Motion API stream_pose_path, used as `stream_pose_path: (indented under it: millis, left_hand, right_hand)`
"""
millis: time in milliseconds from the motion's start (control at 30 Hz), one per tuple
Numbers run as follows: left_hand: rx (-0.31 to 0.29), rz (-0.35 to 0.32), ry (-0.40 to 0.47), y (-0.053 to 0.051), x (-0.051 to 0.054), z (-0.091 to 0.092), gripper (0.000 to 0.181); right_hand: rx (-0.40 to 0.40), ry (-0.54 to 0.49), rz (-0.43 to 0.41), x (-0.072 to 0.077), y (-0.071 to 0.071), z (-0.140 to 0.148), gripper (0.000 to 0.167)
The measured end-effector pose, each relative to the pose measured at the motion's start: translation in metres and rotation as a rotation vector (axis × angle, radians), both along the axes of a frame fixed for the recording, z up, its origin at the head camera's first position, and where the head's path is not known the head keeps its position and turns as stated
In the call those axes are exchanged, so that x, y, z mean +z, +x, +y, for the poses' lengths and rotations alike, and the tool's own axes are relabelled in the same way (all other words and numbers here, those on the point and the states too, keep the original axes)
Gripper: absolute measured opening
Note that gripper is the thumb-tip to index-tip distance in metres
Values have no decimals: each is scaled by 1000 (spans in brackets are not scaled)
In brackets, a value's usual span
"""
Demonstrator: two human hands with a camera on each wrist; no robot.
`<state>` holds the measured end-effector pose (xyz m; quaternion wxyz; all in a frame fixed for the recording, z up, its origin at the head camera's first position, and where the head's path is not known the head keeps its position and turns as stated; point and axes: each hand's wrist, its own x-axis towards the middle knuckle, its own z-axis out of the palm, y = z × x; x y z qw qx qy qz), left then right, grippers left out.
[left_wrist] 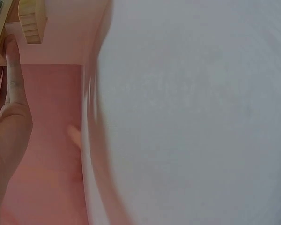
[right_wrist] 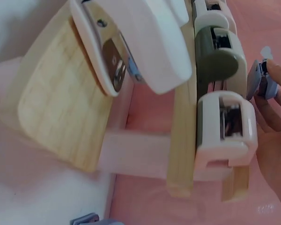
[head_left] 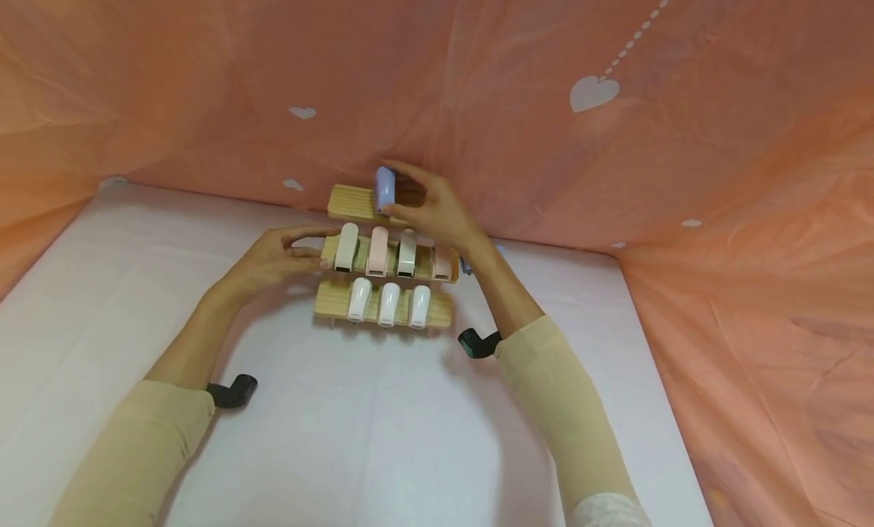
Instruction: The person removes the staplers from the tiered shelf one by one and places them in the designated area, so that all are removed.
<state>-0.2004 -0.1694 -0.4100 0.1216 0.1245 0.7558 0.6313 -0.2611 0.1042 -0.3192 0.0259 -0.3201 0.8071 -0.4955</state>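
Observation:
In the head view, a three-step wooden rack (head_left: pixel 437 312) stands near the back of the white surface. My right hand (head_left: pixel 444 212) pinches a lavender-blue stapler (head_left: pixel 385 189) between thumb and fingers at the top step. In the right wrist view the same stapler (right_wrist: pixel 263 84) shows in my fingertips. My left hand (head_left: pixel 273 258) holds the left end of the middle step, thumb toward the front. Pale green, pink and grey-green staplers (head_left: pixel 378 252) line that step. Three white staplers (head_left: pixel 388 305) sit on the lowest step.
Another blue stapler (head_left: pixel 467 265) lies right of the rack, partly hidden by my right forearm. A pink-orange cloth (head_left: pixel 519 148) with white hearts hangs behind and at the sides. Black wrist mounts (head_left: pixel 235 391) stick out from both forearms.

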Motion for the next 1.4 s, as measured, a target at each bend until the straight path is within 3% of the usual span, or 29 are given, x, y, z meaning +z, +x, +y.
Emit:
stream_pose_path:
  millis: [200, 567, 800, 1033, 1400]
  left_hand:
    - [4, 3, 15, -2, -1, 0, 53]
    - [-1, 0, 18, -3, 0, -1, 54]
    - [-3, 5, 20, -1, 0, -3, 56]
    - [-30, 6, 50, 0, -3, -1, 57]
    - [-9, -8, 52, 1, -4, -1, 59]
  right_hand:
    - [8, -78, -39, 12, 11, 9, 61]
    - [9, -174, -42, -7, -4, 32, 60]
    - [-5, -167, -83, -7, 1, 44, 60]
    - [-30, -134, -80, 9, 21, 54, 59]
    - [-89, -66, -37, 9, 24, 74, 58]
